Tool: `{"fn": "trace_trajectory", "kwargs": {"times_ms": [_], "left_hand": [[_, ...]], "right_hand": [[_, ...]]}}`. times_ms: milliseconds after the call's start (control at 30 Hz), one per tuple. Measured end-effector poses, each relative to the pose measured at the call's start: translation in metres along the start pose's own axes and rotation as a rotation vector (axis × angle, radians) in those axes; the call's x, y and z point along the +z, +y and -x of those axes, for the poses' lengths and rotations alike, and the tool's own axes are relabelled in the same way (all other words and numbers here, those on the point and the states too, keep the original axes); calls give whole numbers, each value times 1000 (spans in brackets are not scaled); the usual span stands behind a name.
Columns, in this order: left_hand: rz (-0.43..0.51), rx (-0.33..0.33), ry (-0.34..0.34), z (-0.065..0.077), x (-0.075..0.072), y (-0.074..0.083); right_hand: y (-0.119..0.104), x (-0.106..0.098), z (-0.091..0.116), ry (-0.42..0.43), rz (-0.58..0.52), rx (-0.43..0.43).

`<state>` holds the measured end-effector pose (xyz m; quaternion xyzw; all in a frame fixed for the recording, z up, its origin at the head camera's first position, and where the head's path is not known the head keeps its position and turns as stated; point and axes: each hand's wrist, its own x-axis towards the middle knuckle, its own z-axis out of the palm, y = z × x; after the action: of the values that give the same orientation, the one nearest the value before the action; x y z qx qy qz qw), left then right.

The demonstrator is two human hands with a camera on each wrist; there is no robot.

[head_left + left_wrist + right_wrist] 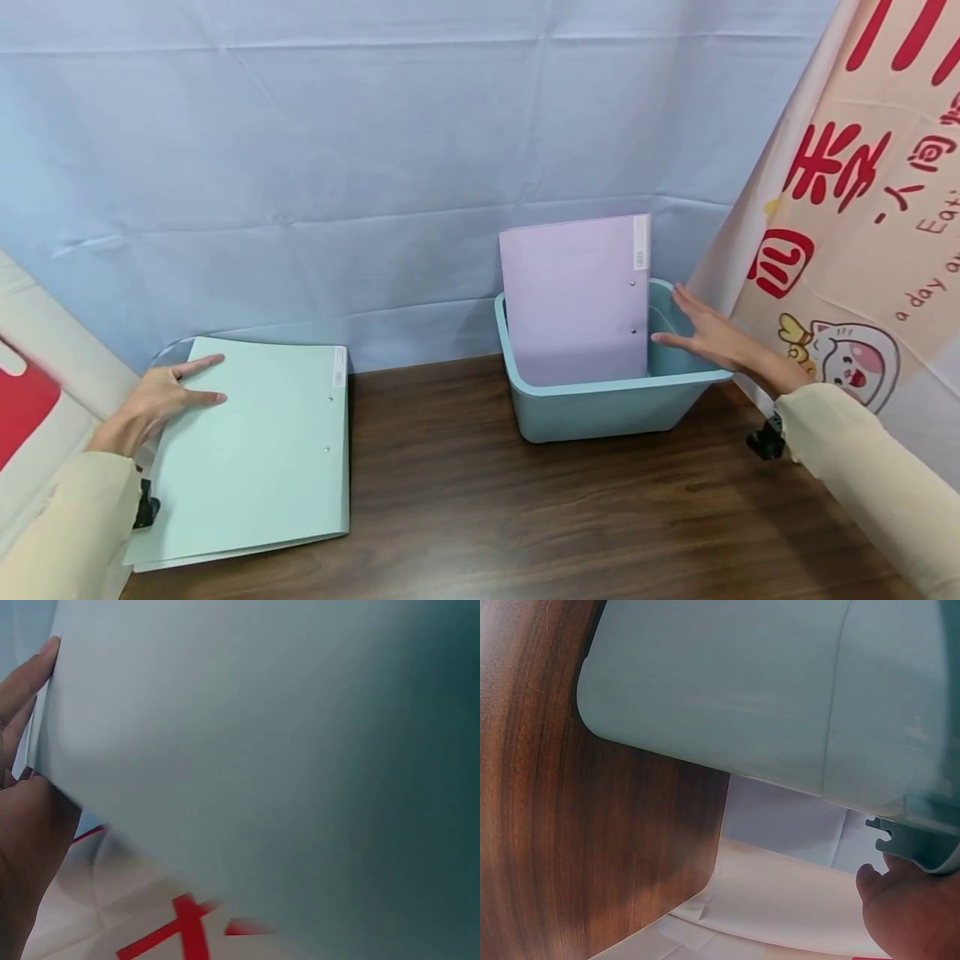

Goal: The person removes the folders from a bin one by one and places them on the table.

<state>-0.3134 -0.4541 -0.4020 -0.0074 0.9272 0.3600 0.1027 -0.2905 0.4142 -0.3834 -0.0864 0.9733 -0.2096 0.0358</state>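
A pale green folder (258, 458) with a white label and two metal studs lies on the left, its leaves slightly apart at the front edge. My left hand (161, 396) grips its far left edge, thumb and a finger stretched over the top face; the other fingers are hidden in the head view. In the left wrist view, fingertips (46, 654) meet the folder's edge. My right hand (708, 333) spreads over the right rim of a blue-green plastic tub (600, 414), fingers straight. A lilac folder (573, 308) stands upright inside the tub, leaning back.
Both folder and tub are on a dark wooden table (442, 500). Pale blue cloth (300, 167) hangs behind it. A printed cloth (862, 250) with red characters closes off the right side, and a white and red cloth (45, 408) hangs at the left.
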Motion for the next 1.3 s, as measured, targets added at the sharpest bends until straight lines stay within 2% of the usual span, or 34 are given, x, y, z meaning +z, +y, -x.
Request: {"fn": "trace_trajectory", "kwargs": {"times_ms": [300, 533, 867, 1067, 1300], "left_hand": [[-46, -36, -18, -12, -1, -14], [-83, -39, -21, -12, 0, -29], [-131, -23, -2, -10, 9, -49], [-97, -33, 12, -13, 15, -57], [-86, 1, 13, -12, 22, -60]], "right_hand": [[0, -2, 1, 3, -10, 11], [-3, -2, 1, 10, -2, 13], [-5, -3, 3, 9, -15, 10], [-5, -3, 3, 9, -21, 13], [-5, -3, 3, 9, -23, 15]]}}
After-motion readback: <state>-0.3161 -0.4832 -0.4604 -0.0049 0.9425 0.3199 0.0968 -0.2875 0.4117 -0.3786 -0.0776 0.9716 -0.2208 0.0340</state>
